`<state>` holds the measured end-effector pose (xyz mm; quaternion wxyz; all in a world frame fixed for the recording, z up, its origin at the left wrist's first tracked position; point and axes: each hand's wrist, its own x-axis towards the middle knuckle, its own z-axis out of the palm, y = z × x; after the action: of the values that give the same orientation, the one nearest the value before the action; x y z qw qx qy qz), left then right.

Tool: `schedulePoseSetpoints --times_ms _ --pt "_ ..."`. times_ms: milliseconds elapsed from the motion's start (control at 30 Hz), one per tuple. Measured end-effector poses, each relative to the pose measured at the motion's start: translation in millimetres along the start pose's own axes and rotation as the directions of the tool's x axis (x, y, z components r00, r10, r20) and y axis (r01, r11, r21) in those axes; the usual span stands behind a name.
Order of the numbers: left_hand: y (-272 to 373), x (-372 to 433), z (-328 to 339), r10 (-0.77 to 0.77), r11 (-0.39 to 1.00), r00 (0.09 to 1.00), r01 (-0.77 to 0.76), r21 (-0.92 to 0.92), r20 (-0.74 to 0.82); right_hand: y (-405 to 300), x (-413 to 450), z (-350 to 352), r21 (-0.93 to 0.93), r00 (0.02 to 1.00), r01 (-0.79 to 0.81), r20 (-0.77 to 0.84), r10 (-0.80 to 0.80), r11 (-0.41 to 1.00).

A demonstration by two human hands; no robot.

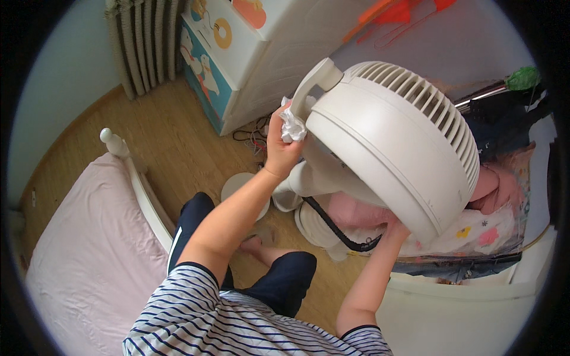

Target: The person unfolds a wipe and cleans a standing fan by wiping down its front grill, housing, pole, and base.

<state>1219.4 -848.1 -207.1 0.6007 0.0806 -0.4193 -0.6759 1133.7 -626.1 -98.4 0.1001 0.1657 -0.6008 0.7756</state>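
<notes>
A white electric fan has its large round head tilted in front of me, with the slatted grille facing the upper right. My left hand grips a crumpled white wipe and presses it to the curved bracket on the side of the head. Down at the lower edge of the housing, my right hand holds the fan from beneath; its fingers are hidden by the housing. A black ribbed hose or cord cover curves below the fan head.
To the left is a bed with a pink sheet and a white footboard. A white cabinet with animal pictures stands ahead by a radiator. Cables lie on the wood floor. Pink clothes are piled at right.
</notes>
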Motion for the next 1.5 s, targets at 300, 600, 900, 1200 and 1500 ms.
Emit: schedulePoseSetpoints --times_ms 300,600,900,1200,1500 --pt "-9.2 -56.2 23.9 -0.126 0.938 0.967 0.188 0.292 -0.220 -5.5 -5.6 6.1 -0.087 0.998 0.001 -0.068 -0.007 0.996" --pt "-18.2 -98.4 0.1 -0.222 0.863 0.975 0.200 0.464 -0.009 13.0 2.7 -8.1 -0.056 0.992 0.103 0.077 -0.099 0.993" --pt "-4.2 -120.2 -32.0 -0.232 0.710 0.948 0.013 0.704 0.217 20.4 -7.3 -22.6 0.420 0.982 -0.184 0.031 0.188 0.889" --pt "50.2 -193.5 -22.5 -0.505 0.717 0.624 -0.080 0.692 0.596 82.2 -174.2 -53.3 0.104 0.828 -0.560 0.108 0.550 0.822" --pt "151.5 -104.5 29.4 -0.106 0.838 0.413 -0.452 0.305 0.904 -0.2 -55.4 -61.9 0.113 0.975 0.067 -0.216 -0.041 0.991"
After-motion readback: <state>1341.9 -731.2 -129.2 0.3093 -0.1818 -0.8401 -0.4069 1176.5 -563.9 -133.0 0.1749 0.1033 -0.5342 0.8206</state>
